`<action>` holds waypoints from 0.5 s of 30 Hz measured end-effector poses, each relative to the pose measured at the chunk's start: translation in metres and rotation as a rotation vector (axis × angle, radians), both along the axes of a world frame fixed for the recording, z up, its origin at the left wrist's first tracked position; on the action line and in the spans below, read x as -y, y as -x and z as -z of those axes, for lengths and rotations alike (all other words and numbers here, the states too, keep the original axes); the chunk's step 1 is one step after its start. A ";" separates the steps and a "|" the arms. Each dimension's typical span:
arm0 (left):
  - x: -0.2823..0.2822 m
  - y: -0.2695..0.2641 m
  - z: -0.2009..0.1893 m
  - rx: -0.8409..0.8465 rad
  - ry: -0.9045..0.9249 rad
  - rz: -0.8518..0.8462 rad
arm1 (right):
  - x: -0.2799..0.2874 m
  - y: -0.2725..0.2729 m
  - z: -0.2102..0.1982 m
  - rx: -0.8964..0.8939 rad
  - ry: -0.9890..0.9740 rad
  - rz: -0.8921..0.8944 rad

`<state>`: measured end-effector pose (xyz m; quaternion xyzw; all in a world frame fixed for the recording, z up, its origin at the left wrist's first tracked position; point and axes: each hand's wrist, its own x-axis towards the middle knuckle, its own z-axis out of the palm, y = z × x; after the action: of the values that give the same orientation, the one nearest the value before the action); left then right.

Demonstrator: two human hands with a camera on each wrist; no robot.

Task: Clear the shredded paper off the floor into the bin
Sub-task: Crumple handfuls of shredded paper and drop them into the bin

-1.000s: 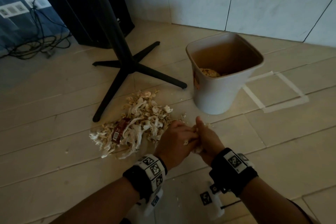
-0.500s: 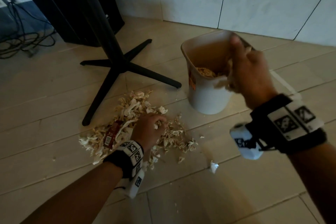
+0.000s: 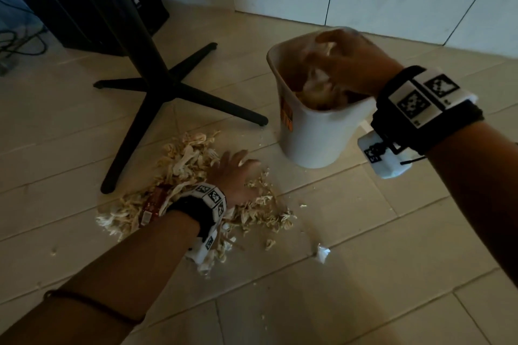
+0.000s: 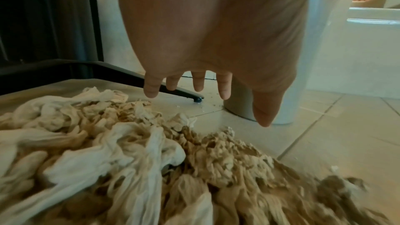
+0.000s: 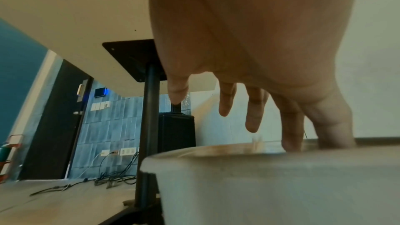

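A pile of beige shredded paper (image 3: 182,171) lies on the tiled floor, left of the white bin (image 3: 316,137). My left hand (image 3: 232,173) is over the pile's right side; in the left wrist view the left hand (image 4: 194,85) has straight, spread fingers just above the shreds (image 4: 129,151) and grips nothing. My right hand (image 3: 344,61) hovers over the bin's mouth with shreds (image 3: 319,87) below it inside the bin. In the right wrist view the right hand (image 5: 253,112) has spread fingers above the bin rim (image 5: 216,150) and holds nothing.
A black cross-shaped table base (image 3: 168,87) stands just behind the pile, one leg ending near the bin. A red wrapper (image 3: 152,202) lies in the pile. A crumpled white scrap (image 3: 322,253) sits alone on the floor. The wall runs close behind the bin.
My right hand went from the pile up over the bin and opened, dropping its shreds. My left hand stayed at the pile and spread its fingers.
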<state>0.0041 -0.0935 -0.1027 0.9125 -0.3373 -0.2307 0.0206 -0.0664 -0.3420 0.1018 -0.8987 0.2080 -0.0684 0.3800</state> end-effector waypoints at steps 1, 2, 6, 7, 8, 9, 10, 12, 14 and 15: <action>0.004 -0.006 0.002 0.000 -0.010 -0.022 | -0.001 0.002 0.002 -0.039 0.048 -0.013; 0.008 -0.012 0.005 -0.016 -0.028 -0.036 | -0.003 0.005 0.004 -0.071 0.079 -0.020; 0.015 -0.020 0.015 -0.216 -0.109 -0.018 | -0.011 0.021 0.009 -0.004 0.183 -0.056; 0.017 -0.017 0.018 -0.228 -0.117 0.016 | -0.013 0.025 0.010 0.038 0.202 -0.062; 0.019 -0.011 0.020 -0.218 -0.127 0.056 | -0.016 0.030 0.011 0.094 0.220 -0.060; 0.021 -0.003 0.022 -0.206 -0.136 0.089 | -0.019 0.036 0.013 0.170 0.233 -0.054; 0.022 0.006 0.023 -0.202 -0.142 0.113 | -0.023 0.042 0.015 0.266 0.242 -0.048; 0.023 0.026 0.022 -0.181 -0.147 0.174 | -0.032 0.057 0.022 0.478 0.257 -0.038; 0.020 0.043 0.022 -0.101 -0.149 0.272 | -0.044 0.074 0.035 0.618 0.263 -0.031; 0.017 0.049 0.023 -0.062 -0.143 0.310 | -0.051 0.083 0.044 0.639 0.244 -0.035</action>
<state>-0.0452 -0.1105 -0.1258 0.8412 -0.4558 -0.2823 -0.0698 -0.1490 -0.2914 0.0581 -0.8741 0.0534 -0.3645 0.3167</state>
